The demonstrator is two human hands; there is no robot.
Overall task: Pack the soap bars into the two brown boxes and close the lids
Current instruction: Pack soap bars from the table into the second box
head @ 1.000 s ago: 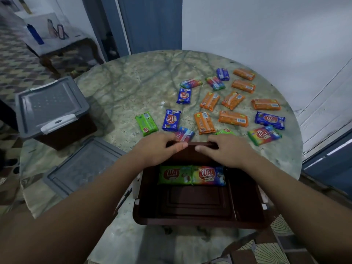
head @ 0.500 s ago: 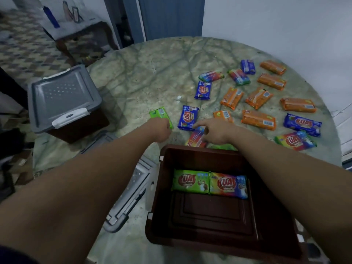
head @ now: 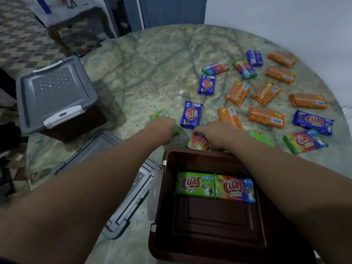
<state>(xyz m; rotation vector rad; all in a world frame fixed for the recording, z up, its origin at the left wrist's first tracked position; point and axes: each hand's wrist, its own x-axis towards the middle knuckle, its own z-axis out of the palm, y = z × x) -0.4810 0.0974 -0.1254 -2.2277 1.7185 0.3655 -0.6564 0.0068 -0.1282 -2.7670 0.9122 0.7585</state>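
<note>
Marble-look round table (head: 152, 60), greenish veins, pushed against a white wall (head: 285, 20); blue door (head: 171, 10) behind, patterned tile floor (head: 22, 39) to my left. My left hand (head: 162, 126) covers a green soap bar (head: 161, 115), my right hand (head: 213, 133) a rainbow bar (head: 197, 142); can't tell either grip. Open brown box (head: 163, 216) near me holds two bars. Its grey lid (head: 131, 191) lies beside it. Second box (head: 57, 94) sits lidded, far left.

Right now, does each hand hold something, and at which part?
The left hand is on the green soap bar, covering its near end. The right hand is on the rainbow soap bar, at its far end. Fingers are hidden.
</note>
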